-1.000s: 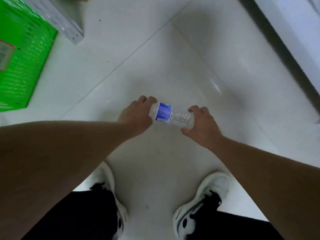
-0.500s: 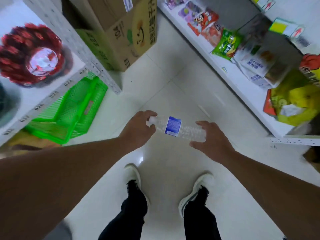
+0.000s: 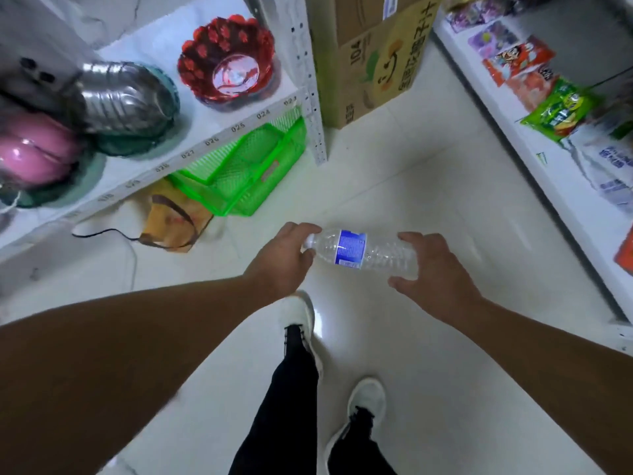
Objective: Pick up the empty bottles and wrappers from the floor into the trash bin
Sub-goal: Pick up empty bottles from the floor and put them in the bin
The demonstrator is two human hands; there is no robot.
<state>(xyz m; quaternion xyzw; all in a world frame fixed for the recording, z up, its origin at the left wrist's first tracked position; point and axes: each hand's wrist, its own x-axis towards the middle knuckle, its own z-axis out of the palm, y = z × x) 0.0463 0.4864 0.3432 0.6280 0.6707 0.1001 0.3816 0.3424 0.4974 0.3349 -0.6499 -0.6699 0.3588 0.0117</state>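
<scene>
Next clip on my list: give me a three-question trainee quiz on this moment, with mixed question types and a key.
1. True or false: the clear plastic bottle lies on the floor.
2. Multiple choice: which hand has its grip on the cap end? A) left hand B) right hand C) neither
3. Fill in: under the left shelf sits a green ____.

Key:
1. False; it is held crosswise in the air above the white floor tiles.
2. A; the right hand holds the bottom end.
3. Basket, beside the cardboard box.
</scene>
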